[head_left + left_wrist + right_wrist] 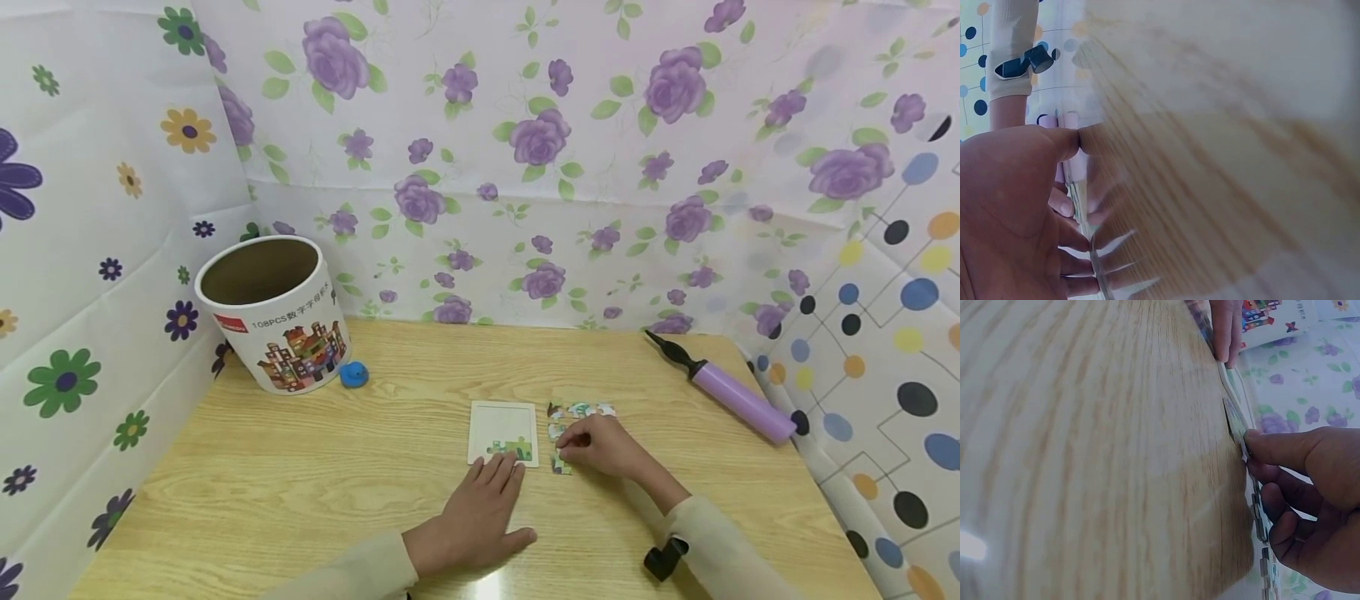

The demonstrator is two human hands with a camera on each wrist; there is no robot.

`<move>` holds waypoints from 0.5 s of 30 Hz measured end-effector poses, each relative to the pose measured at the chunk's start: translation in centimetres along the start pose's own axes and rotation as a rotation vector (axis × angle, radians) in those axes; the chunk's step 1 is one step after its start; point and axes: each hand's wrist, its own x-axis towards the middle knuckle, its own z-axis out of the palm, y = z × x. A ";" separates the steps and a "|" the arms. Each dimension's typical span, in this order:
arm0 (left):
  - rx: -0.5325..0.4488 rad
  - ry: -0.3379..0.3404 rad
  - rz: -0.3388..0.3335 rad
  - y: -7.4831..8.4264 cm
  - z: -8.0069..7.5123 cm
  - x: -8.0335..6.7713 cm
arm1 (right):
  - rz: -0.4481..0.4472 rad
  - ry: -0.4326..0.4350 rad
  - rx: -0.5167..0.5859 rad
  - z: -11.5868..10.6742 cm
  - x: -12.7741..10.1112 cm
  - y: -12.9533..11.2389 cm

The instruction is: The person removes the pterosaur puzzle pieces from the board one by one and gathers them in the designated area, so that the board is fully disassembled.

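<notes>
A small white puzzle board [503, 429] lies flat on the wooden table [360, 467], with a few green pieces joined in its lower right corner. My left hand [497, 472] rests flat on the table, its straight fingers touching the board's near edge. The left wrist view shows this left hand [1079, 250] spread against the wood. Just right of the board, my right hand [566, 450] pinches a loose puzzle piece [1235, 425] between thumb and fingers on the tabletop. Several loose pieces [582, 410] lie around that hand.
A round cardboard puzzle tub [273, 312] stands open at the back left, with a small blue object [353, 374] at its foot. A purple hand pump [738, 400] lies at the back right. Flowered sheets wall the table on three sides.
</notes>
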 end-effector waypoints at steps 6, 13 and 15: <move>0.016 0.000 0.003 0.0 -0.3 0.0 | -0.008 0.004 -0.002 -0.3 0.1 -0.2; 0.055 0.020 0.022 0.0 0.0 0.2 | -0.011 0.048 -0.037 -0.8 0.8 -0.8; 0.058 0.015 0.027 0.0 0.0 0.2 | -0.006 0.046 -0.038 -0.7 1.2 -1.1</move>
